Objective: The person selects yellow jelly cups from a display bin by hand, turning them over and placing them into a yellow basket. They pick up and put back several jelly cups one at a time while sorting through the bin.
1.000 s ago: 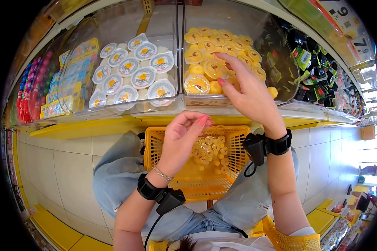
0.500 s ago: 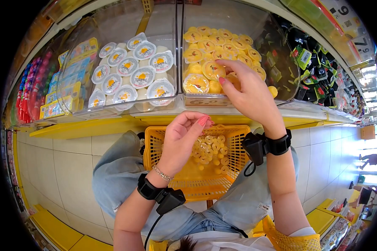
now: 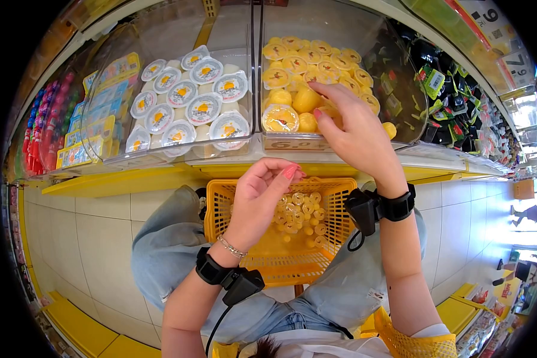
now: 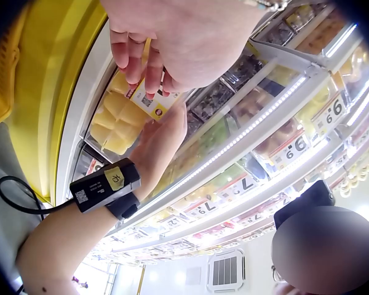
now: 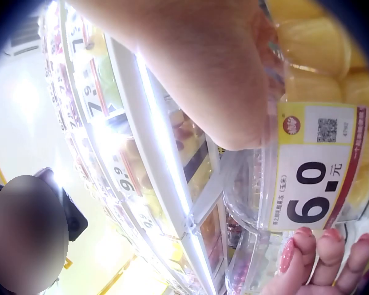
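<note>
My right hand (image 3: 358, 131) reaches into a clear bin (image 3: 394, 59) of yellow jelly cups. Its thumb and index finger pinch one yellow jelly cup (image 3: 305, 101), whose rounded side now shows. Beside that cup lies another, a lidded jelly cup (image 3: 280, 119), near the bin's front. My left hand (image 3: 253, 200) hangs with loosely bent fingers above the yellow basket (image 3: 216, 206), holding nothing. Several small yellow cups (image 3: 298, 212) lie inside the basket. In the right wrist view, the bin's front carries a 6.0 price tag (image 5: 313, 166).
A neighbouring bin holds white-lidded cups (image 3: 203, 107). Dark packets (image 3: 444, 98) fill the section to the right, and blue-and-yellow packs (image 3: 101, 104) stand at the left. The yellow shelf edge (image 3: 125, 181) runs between bins and basket.
The right fingers have drawn together around a jelly cup and tipped it from lid-up to rounded side showing. The left hand has stayed in place over the basket.
</note>
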`<action>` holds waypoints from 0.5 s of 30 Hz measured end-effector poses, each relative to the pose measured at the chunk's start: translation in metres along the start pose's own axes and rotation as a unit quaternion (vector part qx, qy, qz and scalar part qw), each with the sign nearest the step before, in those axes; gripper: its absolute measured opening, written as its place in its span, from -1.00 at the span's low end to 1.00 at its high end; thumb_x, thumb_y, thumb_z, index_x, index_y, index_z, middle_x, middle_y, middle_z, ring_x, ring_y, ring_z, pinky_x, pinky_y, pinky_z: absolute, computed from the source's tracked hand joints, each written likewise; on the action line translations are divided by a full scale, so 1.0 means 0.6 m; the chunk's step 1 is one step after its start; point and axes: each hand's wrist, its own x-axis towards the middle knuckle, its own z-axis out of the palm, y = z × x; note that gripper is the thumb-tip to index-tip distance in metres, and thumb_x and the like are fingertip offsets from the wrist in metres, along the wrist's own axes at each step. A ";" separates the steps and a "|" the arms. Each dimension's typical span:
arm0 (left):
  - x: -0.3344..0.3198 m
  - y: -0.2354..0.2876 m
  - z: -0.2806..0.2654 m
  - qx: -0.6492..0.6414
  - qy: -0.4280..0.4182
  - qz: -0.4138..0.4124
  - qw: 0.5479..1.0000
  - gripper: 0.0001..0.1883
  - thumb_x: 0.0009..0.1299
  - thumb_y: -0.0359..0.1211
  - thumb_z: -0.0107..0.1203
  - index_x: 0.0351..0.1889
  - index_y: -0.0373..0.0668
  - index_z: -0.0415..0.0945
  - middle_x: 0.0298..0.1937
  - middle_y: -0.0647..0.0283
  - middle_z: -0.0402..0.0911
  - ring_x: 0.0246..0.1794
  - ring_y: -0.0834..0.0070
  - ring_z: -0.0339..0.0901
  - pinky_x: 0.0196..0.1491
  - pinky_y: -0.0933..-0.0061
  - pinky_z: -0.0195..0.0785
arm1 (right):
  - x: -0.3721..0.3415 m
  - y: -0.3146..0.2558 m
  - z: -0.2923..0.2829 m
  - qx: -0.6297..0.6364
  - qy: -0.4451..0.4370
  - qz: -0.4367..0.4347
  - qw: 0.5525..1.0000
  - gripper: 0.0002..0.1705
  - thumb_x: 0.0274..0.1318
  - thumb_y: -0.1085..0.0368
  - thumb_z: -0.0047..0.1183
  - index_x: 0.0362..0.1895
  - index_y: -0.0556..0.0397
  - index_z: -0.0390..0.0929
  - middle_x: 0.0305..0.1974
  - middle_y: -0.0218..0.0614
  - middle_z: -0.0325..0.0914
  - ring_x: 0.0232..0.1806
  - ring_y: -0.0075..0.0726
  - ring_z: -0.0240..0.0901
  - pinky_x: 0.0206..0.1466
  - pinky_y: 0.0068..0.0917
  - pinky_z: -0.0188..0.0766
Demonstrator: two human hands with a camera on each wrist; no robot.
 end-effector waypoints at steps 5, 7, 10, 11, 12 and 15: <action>0.000 -0.001 -0.001 0.004 0.000 -0.002 1.000 -0.83 0.47 -0.31 0.05 -0.08 -0.19 0.49 -0.14 0.29 0.65 -0.09 0.60 0.57 -0.07 0.59 0.36 | 0.004 -0.006 -0.008 0.043 -0.029 -0.003 0.999 -0.66 0.13 0.33 -0.02 0.00 0.15 0.56 -0.01 -0.12 0.52 -0.10 -0.06 0.53 -0.11 -0.31 0.48; 0.000 -0.002 -0.001 0.002 -0.001 -0.001 1.000 -0.83 0.47 -0.31 0.05 -0.08 -0.19 0.49 -0.14 0.29 0.65 -0.08 0.60 0.57 -0.07 0.59 0.36 | 0.004 -0.004 -0.006 0.062 -0.023 -0.011 0.998 -0.69 0.13 0.36 -0.01 -0.04 0.13 0.59 -0.01 -0.10 0.52 -0.08 -0.06 0.53 -0.11 -0.34 0.49; -0.001 -0.002 0.001 -0.004 -0.005 0.002 1.000 -0.82 0.47 -0.31 0.06 -0.08 -0.19 0.49 -0.14 0.30 0.65 -0.08 0.60 0.57 -0.06 0.59 0.36 | 0.003 0.004 0.000 0.077 -0.005 -0.035 0.996 -0.71 0.12 0.38 0.00 -0.07 0.10 0.62 0.01 -0.06 0.51 -0.06 -0.03 0.53 -0.09 -0.35 0.51; 0.000 -0.002 0.000 -0.003 -0.005 0.001 1.000 -0.82 0.47 -0.30 0.06 -0.08 -0.19 0.49 -0.14 0.30 0.65 -0.08 0.60 0.57 -0.06 0.59 0.35 | 0.003 0.004 0.001 0.083 -0.005 -0.035 0.996 -0.72 0.13 0.38 0.00 -0.08 0.09 0.63 0.02 -0.05 0.51 -0.06 -0.03 0.53 -0.09 -0.35 0.52; 0.000 -0.003 0.000 -0.003 -0.005 0.001 1.000 -0.82 0.47 -0.30 0.06 -0.08 -0.18 0.49 -0.14 0.30 0.65 -0.07 0.60 0.57 -0.06 0.59 0.35 | 0.003 0.004 0.001 0.089 -0.006 -0.034 0.995 -0.72 0.13 0.38 0.00 -0.08 0.08 0.63 0.04 -0.03 0.50 -0.05 -0.02 0.53 -0.08 -0.35 0.52; -0.001 -0.003 -0.001 -0.001 -0.006 -0.001 1.000 -0.82 0.47 -0.30 0.06 -0.07 -0.18 0.49 -0.14 0.30 0.64 -0.07 0.60 0.56 -0.06 0.59 0.35 | 0.006 0.006 0.000 0.089 -0.010 -0.043 0.995 -0.72 0.12 0.39 0.01 -0.09 0.07 0.65 0.03 -0.06 0.49 -0.09 -0.06 0.53 -0.11 -0.36 0.53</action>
